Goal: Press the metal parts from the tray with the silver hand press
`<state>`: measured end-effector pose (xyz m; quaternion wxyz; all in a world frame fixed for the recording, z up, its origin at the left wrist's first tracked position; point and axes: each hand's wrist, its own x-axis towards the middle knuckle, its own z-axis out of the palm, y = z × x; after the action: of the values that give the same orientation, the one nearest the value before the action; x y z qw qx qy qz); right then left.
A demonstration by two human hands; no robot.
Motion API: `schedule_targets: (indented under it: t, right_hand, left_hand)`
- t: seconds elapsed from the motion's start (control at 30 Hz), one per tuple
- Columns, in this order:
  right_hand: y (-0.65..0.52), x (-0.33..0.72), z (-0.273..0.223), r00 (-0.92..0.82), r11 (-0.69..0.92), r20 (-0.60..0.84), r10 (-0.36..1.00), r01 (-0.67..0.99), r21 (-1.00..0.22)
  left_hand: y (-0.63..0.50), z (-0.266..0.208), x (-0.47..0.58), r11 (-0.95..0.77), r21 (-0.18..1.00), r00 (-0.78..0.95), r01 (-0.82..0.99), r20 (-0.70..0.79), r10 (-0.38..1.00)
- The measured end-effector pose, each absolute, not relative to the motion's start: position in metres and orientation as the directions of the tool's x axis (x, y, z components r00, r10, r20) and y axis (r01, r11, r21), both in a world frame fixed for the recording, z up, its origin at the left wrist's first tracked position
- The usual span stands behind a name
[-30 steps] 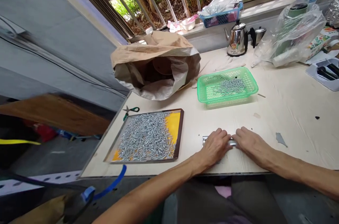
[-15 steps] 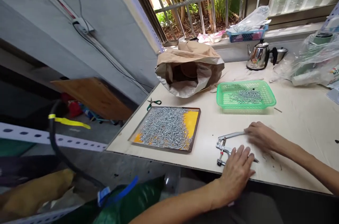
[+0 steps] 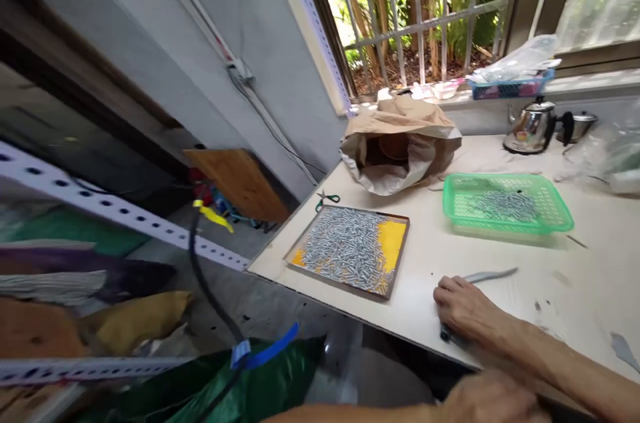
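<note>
My right hand [image 3: 463,306] is closed over the body of a plier-like metal tool [image 3: 493,275] near the table's front edge. One curved grey handle sticks out to the right beyond my fingers. A small black knob shows below them, and the rest of the tool is hidden under the hand. My left hand [image 3: 493,400] is low at the bottom of the view, off the table's front edge. Motion smears its fingers, so I cannot tell what it holds. To the left lies a shallow tray [image 3: 400,260] with a yellow bottom, heaped with small silvery metal pins [image 3: 345,246].
A green perforated basket [image 3: 557,210] holds more metal pins. Behind stand an open brown paper bag [image 3: 425,130] and a steel kettle [image 3: 533,130]. Green-handled scissors [image 3: 327,198] lie near the left edge. A flat grey piece [image 3: 624,350] lies at far right.
My right hand has moved from the handle end onto the tool's body. My left hand has let go of the tool and dropped down toward me. The view has shifted left.
</note>
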<state>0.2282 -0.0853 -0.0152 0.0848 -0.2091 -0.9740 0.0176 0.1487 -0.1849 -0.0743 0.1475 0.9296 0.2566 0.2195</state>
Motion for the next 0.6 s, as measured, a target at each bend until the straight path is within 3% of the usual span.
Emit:
schedule_targets:
  t: [0.07, 0.13, 0.2, 0.27, 0.33, 0.43, 0.6]
  right_hand:
    - [-0.081, 0.222, -0.025, -0.903, 0.922, 0.191, 0.384, 0.364, -0.131]
    - [-0.074, 0.221, -0.024, -0.861, 0.895, 0.284, 0.421, 0.342, -0.287]
    - [-0.061, 0.228, -0.011, -0.742, 0.828, 0.413, 0.528, 0.344, -0.443]
    - [-0.042, 0.243, 0.008, -0.566, 0.765, 0.520, 0.640, 0.406, -0.500]
    - [-0.018, 0.265, 0.025, -0.415, 0.711, 0.594, 0.689, 0.549, -0.440]
    - [0.010, 0.301, 0.036, -0.346, 0.609, 0.638, 0.688, 0.753, -0.248]
    - [-0.003, 0.335, 0.012, -0.398, 0.613, 0.634, 0.663, 0.775, -0.154]
  left_hand:
    - [-0.183, -0.066, 0.123, -0.865, 0.337, 0.781, 0.371, 0.390, 0.487]
    - [-0.166, -0.047, 0.086, -0.808, 0.263, 0.678, 0.527, 0.444, 0.586]
    - [-0.134, -0.023, 0.045, -0.560, 0.236, 0.414, 0.794, 0.464, 0.783]
    - [-0.093, -0.005, 0.012, -0.325, 0.251, 0.185, 0.912, 0.454, 0.871]
    - [-0.052, 0.002, -0.008, -0.211, 0.252, 0.102, 0.945, 0.386, 0.917]
    - [-0.007, -0.005, -0.015, -0.166, 0.240, 0.109, 0.957, 0.233, 0.966]
    - [0.019, -0.025, -0.003, -0.167, 0.263, 0.128, 0.950, 0.157, 0.979]
